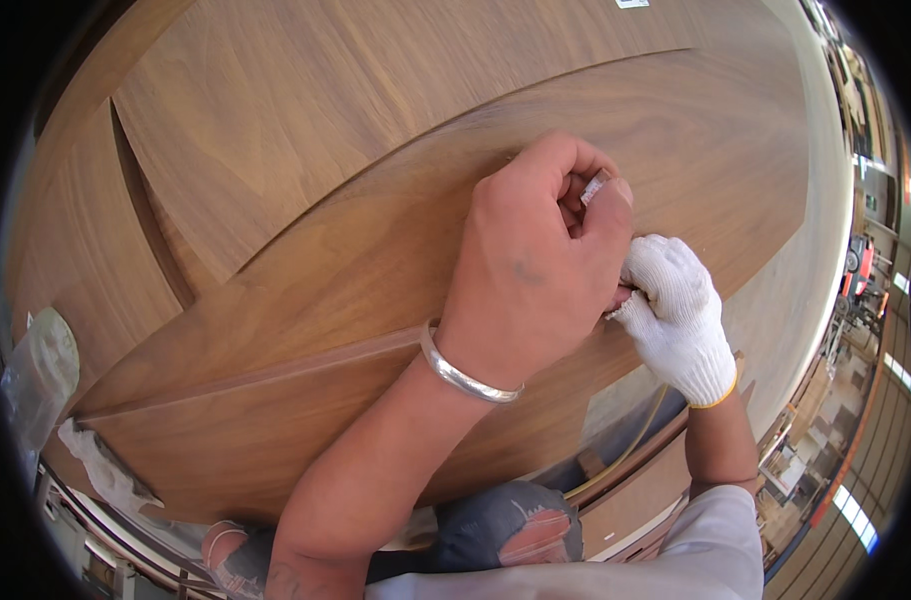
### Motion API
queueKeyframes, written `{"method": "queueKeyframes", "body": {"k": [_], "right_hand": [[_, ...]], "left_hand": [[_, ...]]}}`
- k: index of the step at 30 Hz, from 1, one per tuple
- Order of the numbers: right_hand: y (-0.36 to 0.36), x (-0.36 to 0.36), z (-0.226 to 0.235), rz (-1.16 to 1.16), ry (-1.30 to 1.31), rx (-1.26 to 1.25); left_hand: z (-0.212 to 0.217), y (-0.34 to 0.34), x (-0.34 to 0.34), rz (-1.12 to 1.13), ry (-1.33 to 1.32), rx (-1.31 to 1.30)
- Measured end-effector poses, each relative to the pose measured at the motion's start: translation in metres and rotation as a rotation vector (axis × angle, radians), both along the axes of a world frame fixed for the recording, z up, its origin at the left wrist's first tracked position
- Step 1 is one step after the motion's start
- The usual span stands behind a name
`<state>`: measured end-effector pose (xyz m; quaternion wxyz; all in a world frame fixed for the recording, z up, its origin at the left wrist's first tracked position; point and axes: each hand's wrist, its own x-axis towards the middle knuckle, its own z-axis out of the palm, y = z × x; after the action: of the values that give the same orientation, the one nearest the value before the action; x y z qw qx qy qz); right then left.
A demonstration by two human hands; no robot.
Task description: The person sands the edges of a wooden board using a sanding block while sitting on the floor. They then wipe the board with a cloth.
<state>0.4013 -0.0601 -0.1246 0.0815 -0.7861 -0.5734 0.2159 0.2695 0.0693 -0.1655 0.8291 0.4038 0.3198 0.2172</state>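
My bare left hand (545,245), with a silver bangle (465,375) at the wrist, is closed in a pinch. A small whitish, shiny piece (594,187) shows between its thumb and forefinger; I cannot make out its kind. Close against the left hand's lower fingers is my right hand (672,310), in a white knit glove with a yellow cuff edge. Its fingers are curled shut, and whatever lies in them is hidden. Both hands are above a brown wood-grain panel (375,260).
More wood-grain panels (265,100) lie overlapped at the far side. A roll wrapped in clear plastic (50,360) and a crumpled whitish cloth (105,465) sit at the left edge. Dark torn trousers (505,530) show below. Workshop clutter and a red machine (857,262) appear at right.
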Motion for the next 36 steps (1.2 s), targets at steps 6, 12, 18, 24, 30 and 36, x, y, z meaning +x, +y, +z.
{"method": "queueKeyframes", "body": {"k": [6, 12, 18, 24, 30, 36], "right_hand": [[0.000, 0.001, 0.007, 0.048, 0.004, 0.015], [-0.003, 0.011, 0.011, 0.100, 0.027, -0.012], [-0.014, 0.025, 0.014, -0.039, -0.019, -0.102], [-0.048, 0.029, 0.012, -0.325, 0.173, -0.088], [-0.037, 0.006, 0.011, -0.335, 0.245, -0.021], [-0.022, 0.001, 0.006, -0.321, 0.286, 0.006]], "left_hand": [[0.000, -0.001, 0.002, -0.010, 0.059, 0.086], [-0.003, 0.004, 0.002, -0.047, 0.086, 0.121], [0.003, 0.004, 0.001, -0.046, 0.094, 0.117], [0.005, 0.000, 0.006, -0.077, 0.113, 0.184], [0.004, -0.002, 0.005, -0.065, 0.126, 0.201], [0.003, 0.000, 0.004, -0.059, 0.103, 0.162]]}}
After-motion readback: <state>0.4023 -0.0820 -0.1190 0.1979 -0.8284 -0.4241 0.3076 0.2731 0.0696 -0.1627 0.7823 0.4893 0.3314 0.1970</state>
